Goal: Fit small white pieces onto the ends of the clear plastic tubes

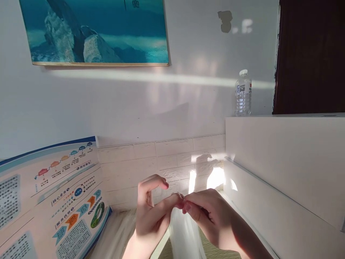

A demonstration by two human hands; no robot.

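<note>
My left hand (151, 212) and my right hand (207, 216) meet at the lower middle of the view, their fingertips pressed together. A clear plastic film (184, 233), perhaps a bag, hangs down from the pinch between them. Its top edge is hidden by my fingers. The left thumb stands raised and apart from the pinch, while the right fingers curl over the film's upper end.
A printed poster (51, 198) leans at the left. A white cabinet (280, 172) stands at the right, with a plastic water bottle (243, 93) on top. Behind are a brick-pattern wall panel (161, 162), a framed seascape picture (94, 32), a dark door (309, 54) and a wooden floor (118, 233).
</note>
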